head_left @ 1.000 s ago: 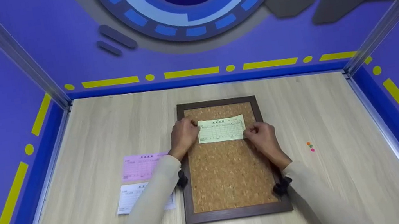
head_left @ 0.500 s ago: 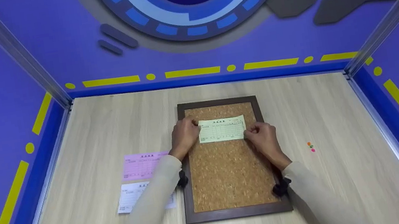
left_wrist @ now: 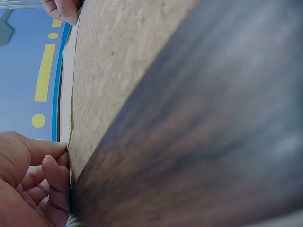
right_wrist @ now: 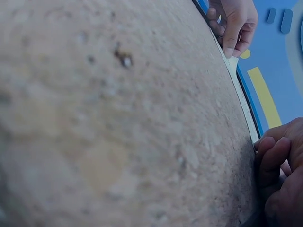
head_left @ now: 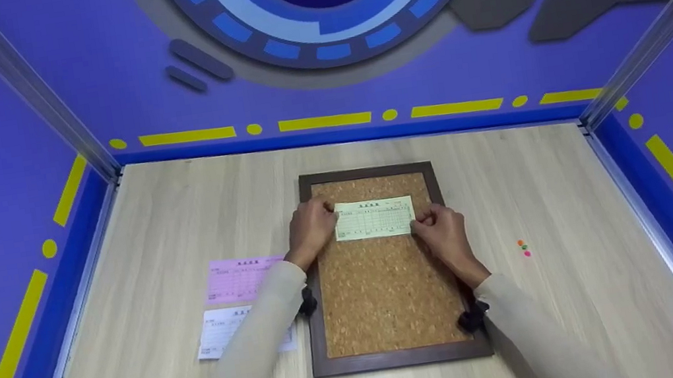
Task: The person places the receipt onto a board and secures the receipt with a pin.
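You have three rectangular printed paper slips, one cork board, three tiny coloured dots and two hands in view. The pale green paper slip lies over the upper part of the rectangular cork board with a dark brown frame, near the middle of the pale wood-grain worktop. Its long axis runs sideways, roughly parallel to the worktop's far edge, with the printed heading towards that edge. The board's long axis runs crosswise to it, from near to far.

Your left hand has its fingers curled and pinches the green slip's left edge, near the far corner; your right hand pinches its right edge at the near corner. Whether the slip lies wholly flat, you cannot tell.

Between the board and the worktop's left edge lie the pink paper slip and, nearer you, the white paper slip, both partly under your left sleeve. The orange dot, green dot and pink dot sit close together between the board and the worktop's right edge.
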Demonstrator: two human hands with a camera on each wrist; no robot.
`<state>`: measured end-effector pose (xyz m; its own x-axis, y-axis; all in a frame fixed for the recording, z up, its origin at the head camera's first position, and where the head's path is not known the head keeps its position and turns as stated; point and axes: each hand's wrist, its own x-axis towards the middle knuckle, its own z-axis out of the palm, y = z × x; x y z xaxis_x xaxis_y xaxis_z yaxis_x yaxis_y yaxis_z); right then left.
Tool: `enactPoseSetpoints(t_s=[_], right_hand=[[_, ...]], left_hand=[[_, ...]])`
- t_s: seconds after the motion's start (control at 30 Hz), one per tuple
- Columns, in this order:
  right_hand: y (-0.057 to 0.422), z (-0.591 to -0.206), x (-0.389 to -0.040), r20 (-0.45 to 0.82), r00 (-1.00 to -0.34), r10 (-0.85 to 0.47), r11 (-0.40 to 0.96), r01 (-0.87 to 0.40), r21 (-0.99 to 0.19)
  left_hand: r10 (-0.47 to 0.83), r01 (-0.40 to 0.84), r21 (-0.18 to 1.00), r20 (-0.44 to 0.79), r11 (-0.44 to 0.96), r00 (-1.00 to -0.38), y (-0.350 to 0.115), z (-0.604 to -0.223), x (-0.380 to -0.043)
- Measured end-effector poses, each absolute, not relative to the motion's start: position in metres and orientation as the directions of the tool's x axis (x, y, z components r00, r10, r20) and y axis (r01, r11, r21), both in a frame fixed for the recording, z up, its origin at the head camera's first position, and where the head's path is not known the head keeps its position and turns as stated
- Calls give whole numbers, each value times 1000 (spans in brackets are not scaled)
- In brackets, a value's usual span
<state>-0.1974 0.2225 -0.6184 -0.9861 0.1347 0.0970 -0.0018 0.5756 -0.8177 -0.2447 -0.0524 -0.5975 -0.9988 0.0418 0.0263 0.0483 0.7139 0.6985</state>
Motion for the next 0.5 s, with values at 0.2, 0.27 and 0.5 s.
enactPoseSetpoints(t_s=[0.2, 0.27, 0.5], right_hand=[[222, -620, -197, 116, -986, 116, 588, -27, -809], [223, -620, -197, 119, -987, 109, 587, -33, -809], [229, -617, -191, 117, -991, 64, 519, -67, -852]], left_hand=[[38, 49, 696, 31, 717, -999, -53, -598, -244], [37, 54, 698, 39, 714, -999, -53, -599, -244], [53, 97, 704, 85, 703, -995, -56, -609, -248]])
